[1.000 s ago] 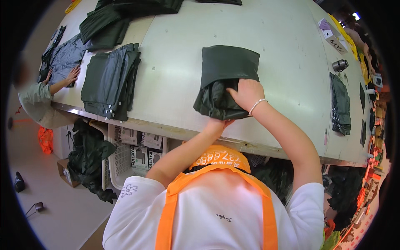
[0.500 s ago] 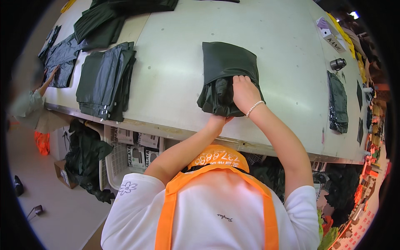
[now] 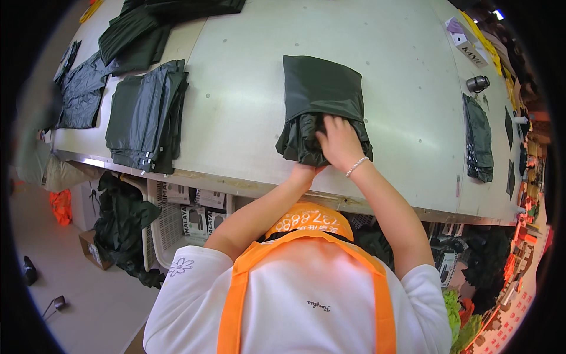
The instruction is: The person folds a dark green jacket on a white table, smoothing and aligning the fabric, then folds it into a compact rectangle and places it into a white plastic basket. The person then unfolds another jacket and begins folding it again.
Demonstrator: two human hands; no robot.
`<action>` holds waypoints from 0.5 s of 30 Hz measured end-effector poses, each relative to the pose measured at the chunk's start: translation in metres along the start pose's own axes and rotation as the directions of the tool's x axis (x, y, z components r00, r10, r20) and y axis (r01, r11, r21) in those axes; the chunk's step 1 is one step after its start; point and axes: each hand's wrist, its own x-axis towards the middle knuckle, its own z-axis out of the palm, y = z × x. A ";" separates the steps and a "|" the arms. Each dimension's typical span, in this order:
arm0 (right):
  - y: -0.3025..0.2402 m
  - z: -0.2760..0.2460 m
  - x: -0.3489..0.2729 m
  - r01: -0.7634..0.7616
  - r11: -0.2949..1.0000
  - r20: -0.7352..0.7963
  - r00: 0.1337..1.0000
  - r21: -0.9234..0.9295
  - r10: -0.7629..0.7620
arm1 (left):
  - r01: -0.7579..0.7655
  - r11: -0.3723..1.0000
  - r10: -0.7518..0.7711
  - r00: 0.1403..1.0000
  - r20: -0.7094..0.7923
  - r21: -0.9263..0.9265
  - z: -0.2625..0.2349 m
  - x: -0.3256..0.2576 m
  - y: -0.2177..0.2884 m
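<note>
A dark green folded garment (image 3: 324, 82) lies on the table in front of me, with a smooth flat flap at its far end and bunched cloth at its near end. My right hand (image 3: 342, 143) rests on the bunched part by the flap's edge. Its thumb and fingers are apart, pressing into the folds, and the fingertips are slightly blurred. At the garment's near edge, my left hand (image 3: 305, 172) reaches underneath, its fingers mostly hidden by the cloth.
Left on the table (image 3: 242, 118) lies a stack of folded dark green garments (image 3: 138, 115), with more dark cloth (image 3: 132, 38) behind. At right are a folded dark bundle (image 3: 477, 138), a flask (image 3: 477, 84) and a white box (image 3: 469, 47). White baskets (image 3: 154, 236) stand below the table edge.
My right hand has drawn back from the flap's edge toward me, into the bunched cloth, and its thumb has spread. The left hand stays under the garment. The co-worker's hand at far left no longer shows.
</note>
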 end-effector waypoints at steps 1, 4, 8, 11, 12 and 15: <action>0.003 0.012 -0.003 0.016 0.997 -0.015 1.000 -0.073 -0.017 | 0.008 1.000 -0.008 1.000 -0.002 -0.013 -0.001 0.001 -0.002; -0.002 -0.001 0.004 -0.013 0.999 0.266 0.964 0.045 0.000 | 0.029 0.999 -0.029 0.999 -0.020 -0.022 -0.005 0.001 -0.006; -0.021 -0.031 -0.029 0.410 0.866 -0.301 0.896 0.285 -0.325 | -0.088 0.984 0.084 0.996 -0.031 -0.152 0.003 -0.014 0.007; 0.000 -0.023 -0.090 0.161 0.757 -0.083 0.987 0.633 -0.141 | -0.085 0.991 0.082 0.996 -0.030 -0.104 0.007 -0.015 0.025; 0.010 -0.008 -0.098 -0.127 0.718 0.165 0.986 0.684 0.018 | -0.088 0.994 0.086 0.996 -0.037 -0.069 0.007 -0.010 0.029; 0.030 0.049 -0.088 -0.397 0.095 0.351 0.882 0.913 0.314 | -0.096 0.984 0.114 0.987 -0.116 0.153 0.011 -0.012 0.036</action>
